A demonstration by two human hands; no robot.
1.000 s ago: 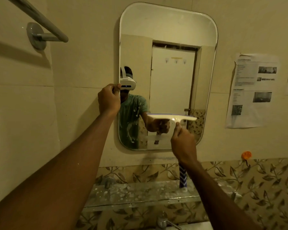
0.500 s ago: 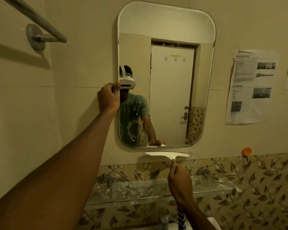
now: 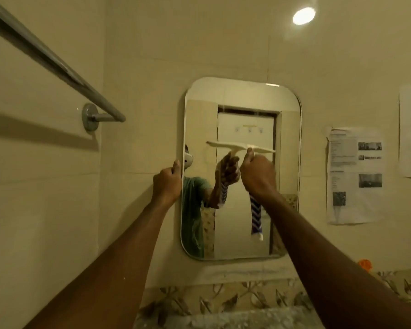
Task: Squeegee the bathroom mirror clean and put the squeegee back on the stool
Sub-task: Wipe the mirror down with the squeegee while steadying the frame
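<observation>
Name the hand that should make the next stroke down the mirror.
Right. The right hand grips the squeegee, blade at the mirror; the left hand only holds the mirror's left edge.

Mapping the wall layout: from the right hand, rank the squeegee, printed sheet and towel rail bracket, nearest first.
1. squeegee, gripped in the right hand.
2. printed sheet, on the wall to its right.
3. towel rail bracket, far left.

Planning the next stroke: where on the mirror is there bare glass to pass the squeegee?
Free: the glass between the squeegee blade and the top edge of the mirror, and the strip right of the blade. Crowded: the left edge, gripped by the left hand, and the middle, where the right hand holds the handle.
</observation>
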